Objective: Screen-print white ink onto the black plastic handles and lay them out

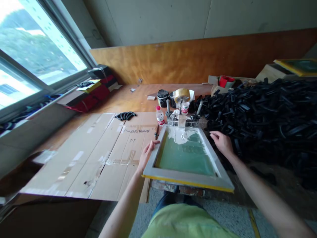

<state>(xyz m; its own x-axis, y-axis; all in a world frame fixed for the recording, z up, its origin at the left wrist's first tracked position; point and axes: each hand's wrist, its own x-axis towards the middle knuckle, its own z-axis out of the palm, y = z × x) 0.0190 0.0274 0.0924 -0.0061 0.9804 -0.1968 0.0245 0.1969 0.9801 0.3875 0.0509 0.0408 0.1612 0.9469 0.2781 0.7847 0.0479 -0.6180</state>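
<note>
A screen printing frame (188, 175) with a green mesh and grey border lies in front of me, its far end at a metal hinge clamp (182, 121). White ink (183, 135) spreads over the far part of the mesh. My left hand (146, 154) is closed on the frame's left edge. To the right of the frame, my right hand (223, 142) hangs beside a heap of curved black plastic pieces (247, 115). Its fingers are curled together; whatever may be between them is too small to make out. The surface beneath the frame is hidden.
Flattened cardboard (99, 158) covers the bench at left, bearing a few black pieces (125, 115) in a row. Behind the frame stand a red-capped bottle (160, 116), a black tub (162, 98) and a tape roll (182, 95). Red boxes (91, 97) sit by the window.
</note>
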